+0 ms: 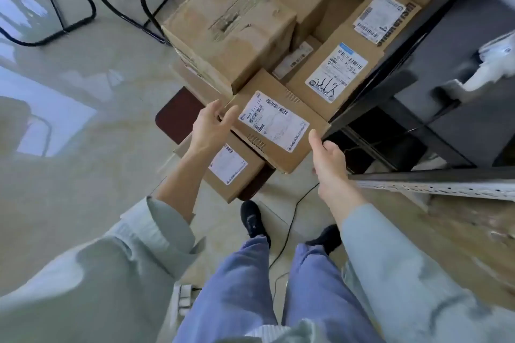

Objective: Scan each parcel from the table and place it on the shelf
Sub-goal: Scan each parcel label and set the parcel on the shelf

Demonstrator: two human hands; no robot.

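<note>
The brown cardboard parcel I face lies flat, white barcode label up, overhanging a smaller labelled parcel.

A parcel stockroom: labelled cardboard boxes piled beside metal shelving.

Pale green sleeves, blue jeans

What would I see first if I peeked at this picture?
Two bare hands, the left hand and right hand, reach to either side of a labelled cardboard parcel in the middle. Behind it, more brown boxes are heaped up. A dark metal shelf stands at right.
</note>
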